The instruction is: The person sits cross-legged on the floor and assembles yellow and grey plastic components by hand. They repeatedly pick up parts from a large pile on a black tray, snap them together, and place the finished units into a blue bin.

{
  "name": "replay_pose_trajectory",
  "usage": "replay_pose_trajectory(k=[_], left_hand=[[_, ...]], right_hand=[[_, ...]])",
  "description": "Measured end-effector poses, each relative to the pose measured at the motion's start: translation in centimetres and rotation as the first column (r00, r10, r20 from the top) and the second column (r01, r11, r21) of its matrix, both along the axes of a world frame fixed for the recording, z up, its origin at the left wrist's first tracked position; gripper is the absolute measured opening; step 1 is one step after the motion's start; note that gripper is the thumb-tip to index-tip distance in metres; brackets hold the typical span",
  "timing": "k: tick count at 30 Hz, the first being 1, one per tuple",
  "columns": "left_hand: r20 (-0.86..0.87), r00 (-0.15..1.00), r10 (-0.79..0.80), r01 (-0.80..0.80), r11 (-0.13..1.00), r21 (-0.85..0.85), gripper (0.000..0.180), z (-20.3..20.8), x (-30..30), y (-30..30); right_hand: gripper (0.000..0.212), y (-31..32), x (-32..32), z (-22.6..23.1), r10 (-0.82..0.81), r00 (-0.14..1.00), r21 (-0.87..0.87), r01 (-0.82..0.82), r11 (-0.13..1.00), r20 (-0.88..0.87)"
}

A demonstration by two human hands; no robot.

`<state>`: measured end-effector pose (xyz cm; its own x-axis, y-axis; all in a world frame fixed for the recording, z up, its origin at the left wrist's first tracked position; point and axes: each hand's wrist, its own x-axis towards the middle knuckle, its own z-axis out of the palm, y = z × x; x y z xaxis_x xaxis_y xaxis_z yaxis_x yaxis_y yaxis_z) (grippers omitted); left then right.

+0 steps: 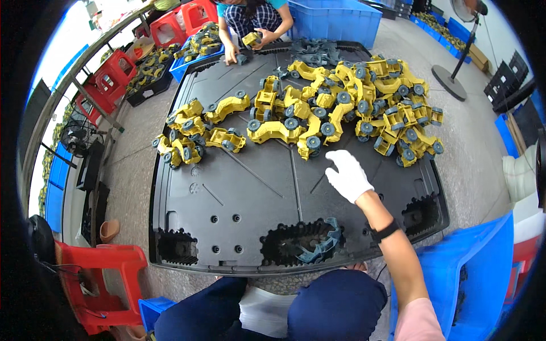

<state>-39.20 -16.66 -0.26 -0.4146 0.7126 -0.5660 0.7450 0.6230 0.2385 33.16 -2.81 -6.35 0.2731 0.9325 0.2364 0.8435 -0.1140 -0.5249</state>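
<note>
My right hand (348, 175), in a white glove, reaches over the black table (256, 176). Its fingers are apart and nothing shows in them. Just beyond the fingertips lies a pile of yellow toy truck bodies (276, 132) with grey wheels, several upside down or on their sides. Close to my knees, grey-blue plastic parts (321, 244) rest in a toothed recess at the table's near edge. I cannot see my left hand.
Across the table, a person's hand (253, 38) holds a yellow toy truck. Dark grey parts (316, 52) lie at the far edge. Blue crates (335, 21) stand behind and at the near right (455, 278). A red stool (105, 278) is at the near left, a fan (455, 74) far right.
</note>
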Motion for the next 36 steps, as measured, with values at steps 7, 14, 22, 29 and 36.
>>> replay_pose_trajectory(k=[7,14,22,29,36], left_hand=[[-0.178,0.976,-0.126,0.106,0.987,-0.118,0.031,1.6,-1.5,-2.0],[-0.411,0.842,-0.348,0.134,0.874,-0.466,0.035,5.7,-2.9,-3.9],[-0.277,0.553,-0.785,0.773,0.360,0.523,0.043,6.7,18.5,13.0],[-0.109,-0.178,-0.978,0.648,-0.200,0.735,0.089,7.3,42.1,22.7],[0.990,-0.138,-0.027,0.989,0.049,0.139,0.071,-1.8,44.5,21.8]], right_hand=[[0.069,6.1,-2.2,1.4,0.061,0.980,-0.074,-0.048,0.996,0.190],[0.051,8.3,-1.9,-3.4,-0.016,0.998,0.167,0.026,0.986,-0.059],[0.033,3.1,-4.3,2.3,0.173,0.544,0.106,-0.153,0.983,-0.821],[0.039,-3.2,-5.9,10.5,0.225,0.179,0.022,-0.734,0.679,-0.958],[0.040,-3.3,-6.9,9.1,0.187,0.170,0.076,-0.508,0.858,-0.968]])
